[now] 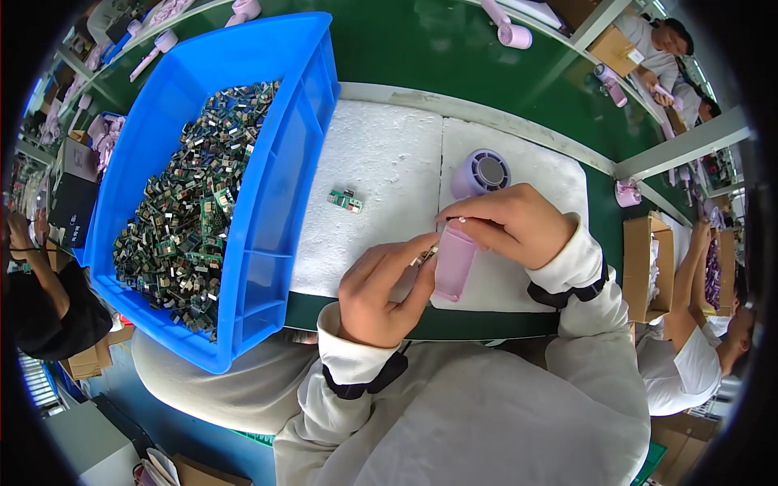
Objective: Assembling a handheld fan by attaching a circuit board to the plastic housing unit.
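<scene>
My right hand (519, 225) is closed on the upper end of a pink, hollow-looking plastic handle shell (455, 266). Just beyond that hand is a lilac round fan head (485, 172) with a dark vented ring and grey centre; my fingers hide whether it joins the handle. Between thumb and fingers, my left hand (385, 287) pinches a small circuit board (423, 257) close to the handle's left side. Another small green circuit board (346, 200) with white and red parts lies alone on the white foam sheet (381, 150).
On my left a large blue bin (279, 178) holds a heap of small circuit boards (190, 219). Pink handheld fans (515, 35) lie on the green bench (389, 49) beyond. An open cardboard box (648, 263) stands to the right, near other people at work.
</scene>
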{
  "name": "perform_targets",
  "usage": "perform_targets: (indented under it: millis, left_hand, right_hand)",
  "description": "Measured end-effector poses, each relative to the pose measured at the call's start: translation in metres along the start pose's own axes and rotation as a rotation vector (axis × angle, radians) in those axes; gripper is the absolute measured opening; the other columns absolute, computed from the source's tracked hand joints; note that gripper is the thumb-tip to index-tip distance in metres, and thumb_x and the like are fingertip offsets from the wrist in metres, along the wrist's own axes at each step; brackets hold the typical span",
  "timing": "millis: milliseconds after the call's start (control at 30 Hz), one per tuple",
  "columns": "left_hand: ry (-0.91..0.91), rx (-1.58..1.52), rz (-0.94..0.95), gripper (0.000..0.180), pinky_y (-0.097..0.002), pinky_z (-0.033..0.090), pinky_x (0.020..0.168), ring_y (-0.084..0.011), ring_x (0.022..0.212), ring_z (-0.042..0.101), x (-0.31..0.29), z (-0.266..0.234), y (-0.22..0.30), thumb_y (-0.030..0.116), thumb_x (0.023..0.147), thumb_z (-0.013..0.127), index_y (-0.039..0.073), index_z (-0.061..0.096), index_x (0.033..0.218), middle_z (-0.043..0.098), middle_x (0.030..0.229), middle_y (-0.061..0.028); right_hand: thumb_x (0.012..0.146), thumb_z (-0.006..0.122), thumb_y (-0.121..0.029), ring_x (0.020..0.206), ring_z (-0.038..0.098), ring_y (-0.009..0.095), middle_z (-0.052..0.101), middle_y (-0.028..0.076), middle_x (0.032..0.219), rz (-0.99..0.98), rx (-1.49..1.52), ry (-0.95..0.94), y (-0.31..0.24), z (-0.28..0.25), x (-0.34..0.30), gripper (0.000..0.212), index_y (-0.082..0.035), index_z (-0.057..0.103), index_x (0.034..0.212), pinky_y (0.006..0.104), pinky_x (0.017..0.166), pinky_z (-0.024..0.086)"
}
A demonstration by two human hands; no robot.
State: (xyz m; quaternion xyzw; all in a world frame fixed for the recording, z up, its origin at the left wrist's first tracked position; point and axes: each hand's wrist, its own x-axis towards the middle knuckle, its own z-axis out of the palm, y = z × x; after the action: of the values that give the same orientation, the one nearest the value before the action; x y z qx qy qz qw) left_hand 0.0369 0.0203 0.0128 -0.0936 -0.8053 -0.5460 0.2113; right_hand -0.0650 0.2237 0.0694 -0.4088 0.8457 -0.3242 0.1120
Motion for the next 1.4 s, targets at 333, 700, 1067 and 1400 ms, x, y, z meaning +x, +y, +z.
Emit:
perform_targets:
  millis: [333,700,1067,1400]
  left_hand:
    - [0.17,-0.257,-0.305,0.027,-0.0288,0.057,0.075,-0.0175,0.084,0.073,-0.006,0.004,-0.004,-0.001,0.088,0.072,0.001,0.069,0.115,0.073,0.101,-0.0114]
    - [0.008,-0.174,-0.333,0.032,-0.026,0.058,0.077,-0.0144,0.085,0.072,0.003,-0.004,0.006,-0.002,0.086,0.076,0.001,0.069,0.117,0.073,0.101,-0.0116]
    - [-0.009,-0.247,-0.382,0.031,-0.0272,0.06,0.074,-0.0136,0.082,0.073,-0.006,-0.002,0.001,0.0,0.083,0.076,0.004,0.069,0.114,0.075,0.094,-0.0095]
    - [0.065,-0.127,-0.244,0.031,-0.0275,0.059,0.074,-0.0147,0.082,0.074,-0.005,0.0,0.006,0.0,0.083,0.077,0.003,0.071,0.114,0.074,0.096,-0.0104]
  right_hand:
    - [0.087,0.074,-0.01,0.063,0.067,0.021,0.071,0.009,0.078,-0.044,0.047,0.12,-0.007,0.025,0.001,0.014,-0.006,0.076,0.1,0.0307,0.059,0.051]
    - [0.078,0.08,-0.007,0.05,0.053,0.01,0.059,0.004,0.058,0.236,0.25,0.084,-0.025,0.018,0.004,0.016,-0.007,0.077,0.094,0.0255,0.051,0.042]
    - [0.079,0.079,-0.01,0.048,0.057,0.012,0.059,0.003,0.057,0.198,0.203,0.075,-0.025,0.028,-0.002,0.012,-0.01,0.077,0.091,0.0262,0.048,0.043]
    - [0.077,0.078,-0.008,0.047,0.056,0.013,0.057,0.003,0.054,0.009,-0.008,0.208,-0.023,0.034,-0.001,0.014,-0.008,0.075,0.09,0.0249,0.049,0.044]
